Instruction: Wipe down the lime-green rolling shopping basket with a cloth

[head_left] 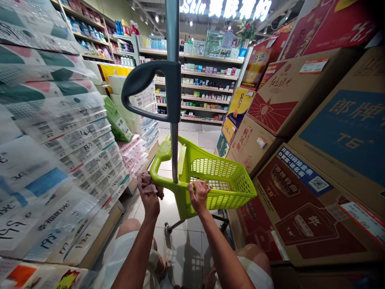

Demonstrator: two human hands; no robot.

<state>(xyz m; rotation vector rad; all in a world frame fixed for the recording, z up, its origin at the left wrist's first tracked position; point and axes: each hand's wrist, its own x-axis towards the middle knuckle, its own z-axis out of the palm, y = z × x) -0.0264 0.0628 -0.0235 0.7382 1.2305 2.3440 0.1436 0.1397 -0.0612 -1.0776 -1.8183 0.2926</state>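
Note:
A lime-green plastic shopping cart (210, 196) stands in front of me, its lattice basket pointing to the right. My left hand (150, 200) is closed on a crumpled mauve cloth (147, 182), which lies against the cart's near left corner. On the basket's near rim, my right hand (199, 196) is closed with its fingers curled over the edge. A grey metal pole (174, 148) rises from the cart between my hands. Fixed to it is a dark grey loop handle (150, 90), above both hands. Inside the basket I make out no goods.
Wrapped paper packs (87, 152) are stacked close on the left. Cardboard cartons (309, 208) with price tags rise close on the right. Cart wheels (167, 228) rest on the tiled floor (192, 237). Shelves of small boxed goods (207, 84) stand at the aisle's far end.

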